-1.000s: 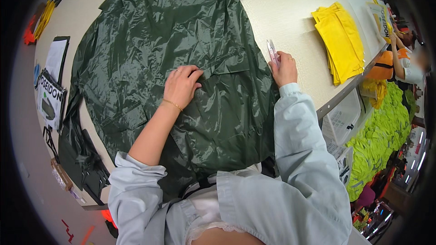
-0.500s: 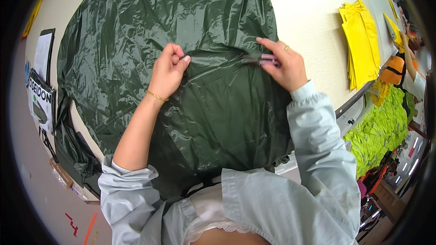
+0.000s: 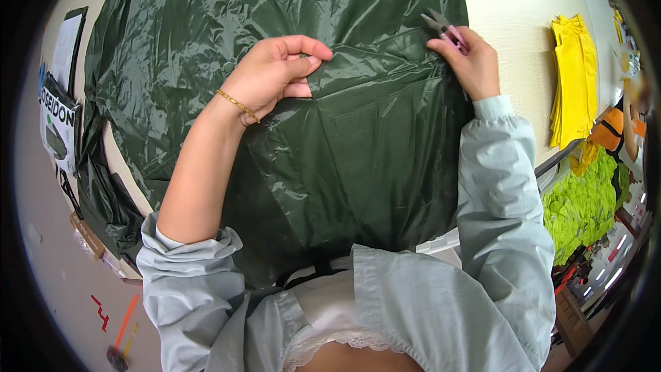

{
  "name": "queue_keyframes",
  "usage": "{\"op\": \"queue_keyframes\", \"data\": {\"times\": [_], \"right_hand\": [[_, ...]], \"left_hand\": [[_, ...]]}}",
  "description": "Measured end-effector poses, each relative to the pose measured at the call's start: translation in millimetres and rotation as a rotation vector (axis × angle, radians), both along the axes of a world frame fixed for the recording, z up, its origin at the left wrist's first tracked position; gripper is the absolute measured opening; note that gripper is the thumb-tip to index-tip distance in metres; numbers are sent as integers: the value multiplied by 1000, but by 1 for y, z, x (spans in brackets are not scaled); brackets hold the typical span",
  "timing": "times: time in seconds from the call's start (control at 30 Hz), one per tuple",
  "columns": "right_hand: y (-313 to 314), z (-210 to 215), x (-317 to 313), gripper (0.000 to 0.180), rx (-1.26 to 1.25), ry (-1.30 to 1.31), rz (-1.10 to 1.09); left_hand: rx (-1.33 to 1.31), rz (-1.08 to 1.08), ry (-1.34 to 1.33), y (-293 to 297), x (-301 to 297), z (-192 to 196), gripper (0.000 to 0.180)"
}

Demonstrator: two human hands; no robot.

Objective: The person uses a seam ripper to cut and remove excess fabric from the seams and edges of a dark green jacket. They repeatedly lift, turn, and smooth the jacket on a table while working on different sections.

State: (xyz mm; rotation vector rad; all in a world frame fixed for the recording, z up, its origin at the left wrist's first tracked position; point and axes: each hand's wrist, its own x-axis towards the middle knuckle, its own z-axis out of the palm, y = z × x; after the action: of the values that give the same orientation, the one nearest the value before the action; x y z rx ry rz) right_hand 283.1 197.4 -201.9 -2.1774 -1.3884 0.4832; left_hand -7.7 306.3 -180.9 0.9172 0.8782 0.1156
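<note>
A large dark green garment (image 3: pixel 358 145) of shiny, creased, coated cloth covers the middle of the table, with seams running across it. My left hand (image 3: pixel 279 72) pinches the cloth beside a seam; thumb and index finger lie close together on top, and the lower fingers partly disappear under the fabric. Small thread snips (image 3: pixel 447 33) with pink handles and dark blades are in my right hand (image 3: pixel 475 58), over the garment's right edge. Their blades point up and to the left, apart from my left hand.
Folded yellow garments (image 3: pixel 573 83) lie on the pale table (image 3: pixel 506 7) at the right. Beyond its edge is a lime-green heap of cloth (image 3: pixel 582 196). Packaged items (image 3: pixel 58 131) and dark cloth (image 3: pixel 110 200) sit at the left edge. Part of another person (image 3: pixel 630 124) shows far right.
My right hand with the snips has moved up and right, away from the seam. My left hand has shifted up and right along the cloth, and the gap in the fabric now lies flatter.
</note>
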Motion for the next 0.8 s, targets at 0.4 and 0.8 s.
{"op": "queue_keyframes", "data": {"times": [0.4,0.8], "right_hand": [[-63,64,-34,36,141,245,199],[-97,43,-115,15,-224,656,797]], "left_hand": [[-57,22,-19,-1,-3,3,17],[-59,36,-15,0,-1,-7,19]]}}
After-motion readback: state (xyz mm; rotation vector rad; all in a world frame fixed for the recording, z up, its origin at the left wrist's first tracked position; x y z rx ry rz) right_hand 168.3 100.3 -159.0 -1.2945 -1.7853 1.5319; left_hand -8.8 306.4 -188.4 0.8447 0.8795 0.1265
